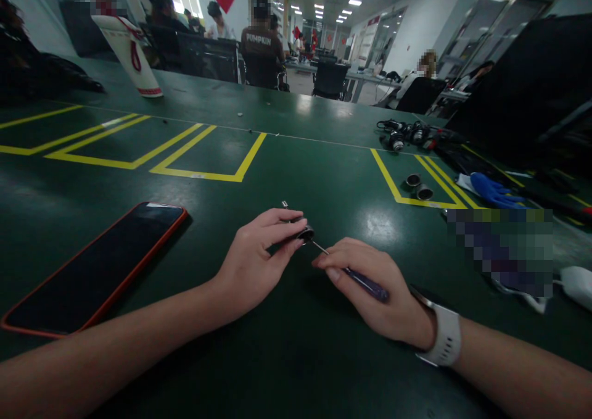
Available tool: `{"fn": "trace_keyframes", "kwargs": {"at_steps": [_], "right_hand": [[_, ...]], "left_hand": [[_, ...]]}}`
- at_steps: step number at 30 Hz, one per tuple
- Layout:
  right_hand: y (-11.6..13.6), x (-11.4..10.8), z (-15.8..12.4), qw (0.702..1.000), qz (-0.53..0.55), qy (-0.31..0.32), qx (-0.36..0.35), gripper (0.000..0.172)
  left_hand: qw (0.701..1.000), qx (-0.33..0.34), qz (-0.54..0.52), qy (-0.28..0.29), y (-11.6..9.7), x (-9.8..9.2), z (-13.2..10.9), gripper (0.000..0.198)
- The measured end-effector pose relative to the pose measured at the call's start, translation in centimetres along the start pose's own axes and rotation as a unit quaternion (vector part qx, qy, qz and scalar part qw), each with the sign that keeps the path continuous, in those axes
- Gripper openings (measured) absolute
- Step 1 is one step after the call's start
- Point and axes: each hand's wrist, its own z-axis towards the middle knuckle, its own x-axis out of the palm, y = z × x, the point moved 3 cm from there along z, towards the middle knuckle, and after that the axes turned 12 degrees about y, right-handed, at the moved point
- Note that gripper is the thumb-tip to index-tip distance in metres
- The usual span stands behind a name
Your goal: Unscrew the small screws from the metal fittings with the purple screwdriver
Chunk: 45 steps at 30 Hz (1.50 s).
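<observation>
My left hand point(256, 261) is closed, pinching a small dark ring-shaped metal part point(306, 234) between fingers and thumb above the green table. A short silvery stub point(285, 204) shows just beyond its fingers; whether it belongs to the ring-shaped part I cannot tell. In my right hand point(370, 277) is a screwdriver point(367, 285) with a dark purple handle. Its thin shaft points up and left to the ring-shaped part. The tip meets or overlaps the part's near edge, and exact contact is hidden.
A phone point(92, 271) with an orange-red edge lies at left. Two metal rings point(423, 192) sit inside yellow tape at right, near a blue glove point(493, 189) and cabled parts point(396, 140). A white cup point(132, 55) stands far left. People sit in the background.
</observation>
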Motion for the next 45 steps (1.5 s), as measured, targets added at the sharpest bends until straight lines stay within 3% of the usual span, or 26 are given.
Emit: {"fn": "trace_keyframes", "kwargs": {"at_steps": [5, 10, 12, 15, 18, 23, 28, 33, 38, 45], "right_hand": [[-0.3, 0.2, -0.1, 1.0, 0.005, 0.014, 0.0, 0.018], [-0.8, 0.0, -0.2, 0.99, 0.102, -0.01, 0.097, 0.016], [-1.1, 0.1, -0.2, 0.976, 0.173, -0.005, 0.13, 0.016], [-1.9, 0.5, -0.4, 0.94, 0.303, -0.014, 0.157, 0.014], [-2.8, 0.8, -0.7, 0.91, 0.382, -0.043, 0.154, 0.014], [-2.6, 0.4, -1.0, 0.936, 0.311, -0.064, 0.154, 0.016], [-1.2, -0.1, -0.7, 0.977, 0.16, -0.044, 0.138, 0.017], [-0.8, 0.3, -0.3, 0.991, 0.076, -0.01, 0.109, 0.015], [-1.0, 0.2, 0.1, 0.991, 0.078, 0.007, 0.109, 0.015], [-1.3, 0.1, -0.3, 0.978, 0.162, -0.005, 0.133, 0.016]], "left_hand": [[0.999, -0.009, -0.009, 0.029, 0.4, 0.1, 0.2, 0.025], [0.991, -0.031, -0.021, 0.129, 1.1, 0.2, 0.6, 0.037], [0.986, -0.003, 0.018, 0.167, 1.2, 0.3, 0.8, 0.041], [0.978, 0.031, 0.055, 0.198, 1.3, 0.6, 0.9, 0.028], [0.982, -0.008, 0.022, 0.189, 1.8, 0.5, 1.1, 0.021], [0.976, -0.075, -0.064, 0.192, 2.4, 0.4, 1.1, 0.033], [0.971, -0.082, -0.095, 0.201, 2.2, 0.3, 1.1, 0.041], [0.974, -0.063, -0.084, 0.199, 2.1, 0.3, 1.2, 0.039], [0.979, -0.032, -0.033, 0.197, 1.7, 0.3, 1.2, 0.039], [0.978, -0.045, -0.034, 0.199, 1.6, 0.4, 1.1, 0.039]]}}
